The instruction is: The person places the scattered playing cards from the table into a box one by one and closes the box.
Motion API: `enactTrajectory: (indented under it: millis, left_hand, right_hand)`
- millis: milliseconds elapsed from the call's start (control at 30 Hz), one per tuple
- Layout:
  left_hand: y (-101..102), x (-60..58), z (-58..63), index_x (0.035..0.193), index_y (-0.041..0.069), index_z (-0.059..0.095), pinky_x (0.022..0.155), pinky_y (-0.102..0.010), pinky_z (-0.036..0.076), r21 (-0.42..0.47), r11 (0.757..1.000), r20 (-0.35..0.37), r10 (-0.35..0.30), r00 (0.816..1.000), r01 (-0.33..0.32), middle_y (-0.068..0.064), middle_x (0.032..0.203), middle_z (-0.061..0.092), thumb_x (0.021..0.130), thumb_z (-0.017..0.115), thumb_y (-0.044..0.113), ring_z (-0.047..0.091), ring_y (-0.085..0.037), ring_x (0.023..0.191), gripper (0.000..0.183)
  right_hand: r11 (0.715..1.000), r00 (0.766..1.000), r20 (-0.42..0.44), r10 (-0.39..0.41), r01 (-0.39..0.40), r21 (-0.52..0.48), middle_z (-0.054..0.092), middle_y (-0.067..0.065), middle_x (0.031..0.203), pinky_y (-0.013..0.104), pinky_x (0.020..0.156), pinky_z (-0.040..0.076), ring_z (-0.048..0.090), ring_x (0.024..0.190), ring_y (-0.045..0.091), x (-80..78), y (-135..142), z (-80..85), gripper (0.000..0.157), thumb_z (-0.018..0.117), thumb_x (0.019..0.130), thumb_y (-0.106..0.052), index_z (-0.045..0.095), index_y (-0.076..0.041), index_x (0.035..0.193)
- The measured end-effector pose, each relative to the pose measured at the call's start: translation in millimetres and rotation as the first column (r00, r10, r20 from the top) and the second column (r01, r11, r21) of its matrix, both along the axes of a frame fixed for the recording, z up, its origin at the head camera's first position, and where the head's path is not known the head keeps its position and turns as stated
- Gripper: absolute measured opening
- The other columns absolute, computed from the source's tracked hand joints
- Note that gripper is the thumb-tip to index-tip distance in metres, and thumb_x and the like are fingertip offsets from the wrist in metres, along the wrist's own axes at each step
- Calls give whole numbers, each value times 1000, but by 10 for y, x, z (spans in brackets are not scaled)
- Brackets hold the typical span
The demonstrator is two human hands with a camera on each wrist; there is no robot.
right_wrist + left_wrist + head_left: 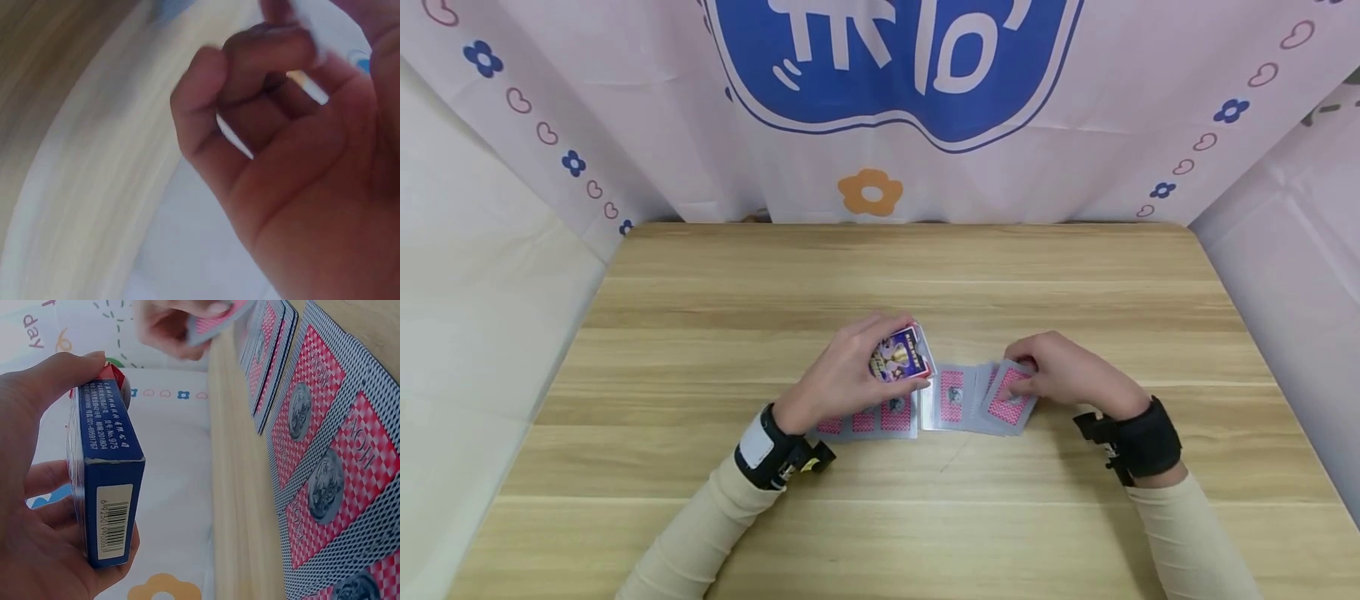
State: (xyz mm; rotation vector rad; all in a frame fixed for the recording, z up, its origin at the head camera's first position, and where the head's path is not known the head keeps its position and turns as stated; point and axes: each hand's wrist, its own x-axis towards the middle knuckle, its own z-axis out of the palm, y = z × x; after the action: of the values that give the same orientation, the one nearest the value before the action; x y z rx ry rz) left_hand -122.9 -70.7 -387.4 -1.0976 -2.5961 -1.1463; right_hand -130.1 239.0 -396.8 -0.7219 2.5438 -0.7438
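My left hand (pixel 846 371) grips a dark blue playing-card box (pixel 897 354) with thumb and fingers, above the row of cards. Its barcode end (pixel 112 522) faces the left wrist camera, and a red edge shows at the other end. At the right end of the row, my right hand (pixel 1071 375) pinches a red-and-white backed playing card (pixel 1004 407). More cards (pixel 953 398) lie overlapping, backs up, on the table below. Other cards (pixel 895 417) are partly hidden under my left hand. In the right wrist view, the curled fingers (pixel 200 94) are blurred.
The wooden table (pixel 880 533) carries the cards near its middle. A white cloth (pixel 985 183) with a blue print and flowers hangs behind the far edge. Pale cloth walls (pixel 475 333) stand at both sides. Each wrist wears a black strap (pixel 1150 446) with a camera.
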Motion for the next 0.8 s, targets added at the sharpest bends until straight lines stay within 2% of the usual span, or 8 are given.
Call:
enactTrajectory:
  millis: [100, 167, 333, 533, 667, 800]
  left_hand:
    - [1, 11, -8, 130, 9, 52, 59, -22, 54, -24, 1000, -7, -7, 1000, 7, -3, 106, 59, 71, 78, 43, 54, -7, 80, 73]
    - [1, 19, -16, 130, 9, 53, 56, -21, 53, -47, 999, -7, -13, 1000, 12, -1, 101, 58, 72, 77, 45, 53, -6, 77, 72]
    - [7, 39, -30, 131, 11, 53, 57, -21, 52, -88, 996, 0, -27, 1000, 27, -2, 102, 58, 73, 75, 47, 53, -6, 77, 72]
    - [30, 56, -39, 132, 11, 53, 55, -20, 50, -141, 989, -12, -37, 999, 35, -4, 106, 59, 74, 73, 50, 51, -6, 76, 73]
    - [62, 73, -32, 133, 14, 52, 58, -21, 48, -210, 977, -39, -39, 998, 30, -4, 107, 60, 73, 72, 50, 50, -6, 78, 73]
    - [91, 96, -23, 131, 14, 54, 59, -21, 48, -226, 974, -54, -47, 997, 34, -2, 105, 61, 71, 72, 49, 50, -4, 78, 72]
  right_hand:
    - [992, 998, 22, 65, -63, -111, 44, -7, 60, 24, 47, 31, 40, 53, 8, 11, 27, 41, 15, 72, 84, -26, 63, -19, 74]
    - [980, 997, 33, 74, -67, -189, 51, -8, 62, 23, 47, 33, 42, 53, 8, 21, 25, 73, 12, 67, 88, -29, 65, -21, 79]
    - [943, 994, 105, -16, 50, -329, 62, -2, 70, 25, 47, 41, 53, 57, 15, 77, -54, 179, 14, 60, 93, -33, 67, -21, 93]
    - [910, 981, 146, -124, 172, -378, 64, 3, 68, 25, 43, 40, 53, 55, 35, 139, -167, 239, 22, 61, 90, -40, 67, -20, 96]
    - [893, 972, 181, -153, 214, -396, 67, 3, 70, 24, 44, 42, 54, 58, 36, 154, -197, 246, 24, 60, 90, -41, 68, -19, 96]
    - [883, 967, 198, -159, 229, -411, 69, 2, 71, 23, 44, 41, 55, 58, 34, 158, -225, 234, 24, 60, 91, -40, 68, -18, 97]
